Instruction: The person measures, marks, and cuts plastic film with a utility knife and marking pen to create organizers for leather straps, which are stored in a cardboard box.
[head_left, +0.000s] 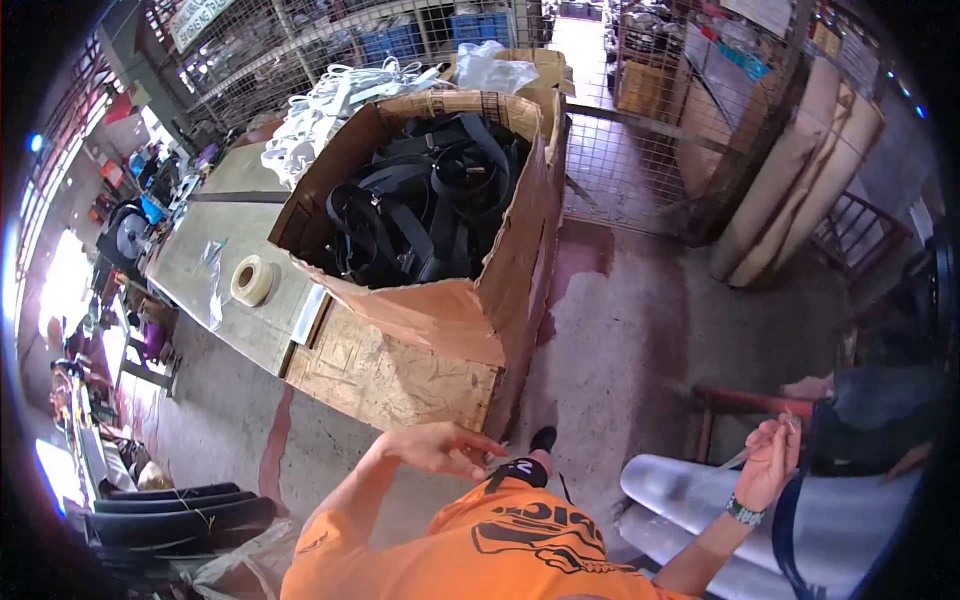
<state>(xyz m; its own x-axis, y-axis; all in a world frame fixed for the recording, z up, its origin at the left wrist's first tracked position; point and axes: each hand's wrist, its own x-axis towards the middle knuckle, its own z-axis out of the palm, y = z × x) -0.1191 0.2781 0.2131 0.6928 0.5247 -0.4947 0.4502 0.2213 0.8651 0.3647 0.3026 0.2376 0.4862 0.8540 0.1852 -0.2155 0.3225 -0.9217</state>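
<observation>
My left hand point(440, 448) is in front of my body at waist height, close to the corner of the wooden table. Its fingers are curled together, and a small pale bit shows at the fingertips, too small to name. Off to the right, my right hand point(768, 462) is raised with its fingers pinched on a thin whitish strip point(737, 461). Behind that hand are large silvery rolls point(690, 483). A big open cardboard box point(420, 310) full of black straps point(420, 205) with buckles stands on the table, beyond my left hand.
On the table point(225, 290) lie a roll of cream tape point(251, 280) and a heap of white straps point(345, 105). Tall brown rolls point(790, 180) lean by the wire mesh fence point(640, 160). Black tubes point(180, 515) lie at lower left. A red metal frame point(708, 410) stands at right.
</observation>
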